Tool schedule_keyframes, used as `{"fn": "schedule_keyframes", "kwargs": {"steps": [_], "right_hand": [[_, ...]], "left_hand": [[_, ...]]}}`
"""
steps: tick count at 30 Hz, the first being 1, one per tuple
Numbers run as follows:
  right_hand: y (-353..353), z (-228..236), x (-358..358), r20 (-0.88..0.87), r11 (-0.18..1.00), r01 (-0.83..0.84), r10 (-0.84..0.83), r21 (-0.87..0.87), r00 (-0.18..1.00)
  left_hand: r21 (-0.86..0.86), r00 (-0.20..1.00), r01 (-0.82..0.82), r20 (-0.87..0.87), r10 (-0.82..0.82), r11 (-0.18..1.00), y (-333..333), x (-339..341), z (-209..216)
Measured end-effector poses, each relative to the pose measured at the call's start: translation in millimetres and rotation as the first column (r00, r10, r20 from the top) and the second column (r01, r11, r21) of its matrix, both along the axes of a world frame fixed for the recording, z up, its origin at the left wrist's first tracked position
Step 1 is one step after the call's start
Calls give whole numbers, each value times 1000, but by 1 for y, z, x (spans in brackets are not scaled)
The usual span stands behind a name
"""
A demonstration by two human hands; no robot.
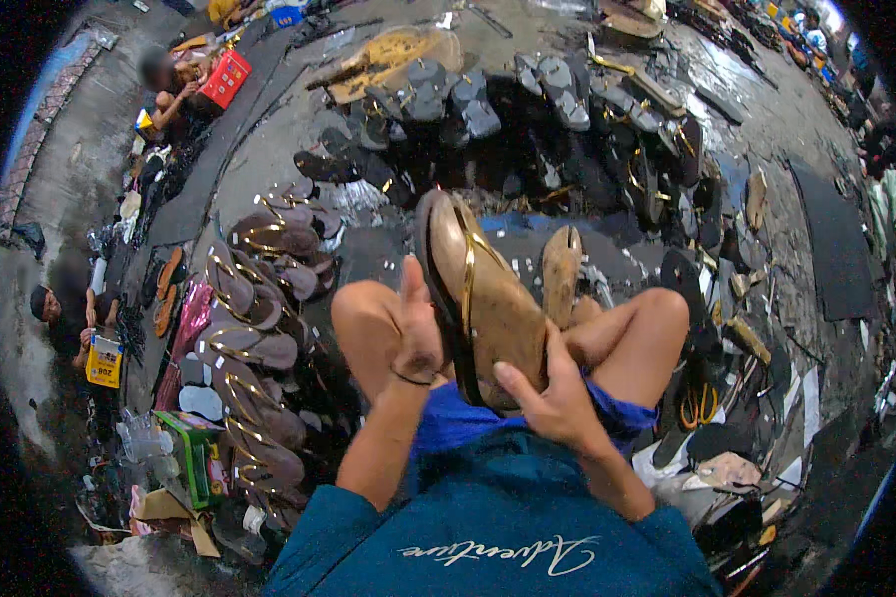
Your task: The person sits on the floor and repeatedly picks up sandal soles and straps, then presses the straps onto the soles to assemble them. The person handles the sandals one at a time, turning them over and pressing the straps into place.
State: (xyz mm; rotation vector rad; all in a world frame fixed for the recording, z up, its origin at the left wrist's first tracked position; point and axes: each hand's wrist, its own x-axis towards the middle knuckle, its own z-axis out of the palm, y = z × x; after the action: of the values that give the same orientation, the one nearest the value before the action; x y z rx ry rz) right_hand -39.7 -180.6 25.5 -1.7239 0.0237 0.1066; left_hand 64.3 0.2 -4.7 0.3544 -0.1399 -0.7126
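Observation:
A tan wooden shoe last (508, 318) is upright in front of me, toe pointing away and a little left. Fitted to it is a flip-flop with a gold thong strap (471, 261) over the last and a dark sole (450, 298) along its left side. My right hand (556, 390) grips the heel end, thumb on the near face; its fingers are partly hidden. My left hand (418, 323) is open beside the sole, fingers stretched out; I cannot tell whether it touches it. Another worn shoe last (562, 267) stands beyond my right leg.
Flip-flops with gold straps (254, 343) are lined up on the left. Dark sandals (425, 90) form an arc ahead. Orange-handled scissors (699, 406) lie among scraps at right; a green box (197, 458) is at lower left. Two people (169, 99) sit farther left.

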Motion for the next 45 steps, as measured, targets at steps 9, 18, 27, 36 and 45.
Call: {"fn": "schedule_keyframes", "kwargs": {"steps": [9,18,27,36,45], "right_hand": [[-21,0,21,-51,994,28,-23,103,998],[-36,-85,57,115,848,197,-161,-491,980],[-54,-9,138,346,935,-100,223,-342,911],[-23,22,84,486,997,-83,70,5,871],[-24,-4,-2,417,833,-549,522,-64,744]], "left_hand": [[483,901,-296,-145,408,824,-40,33,13],[172,978,-186,-61,199,967,-21,29,13],[358,990,45,-140,6,933,-56,-28,12],[716,809,-531,587,22,453,-16,-54,43],[613,434,-655,783,-444,441,49,-99,71]]}}
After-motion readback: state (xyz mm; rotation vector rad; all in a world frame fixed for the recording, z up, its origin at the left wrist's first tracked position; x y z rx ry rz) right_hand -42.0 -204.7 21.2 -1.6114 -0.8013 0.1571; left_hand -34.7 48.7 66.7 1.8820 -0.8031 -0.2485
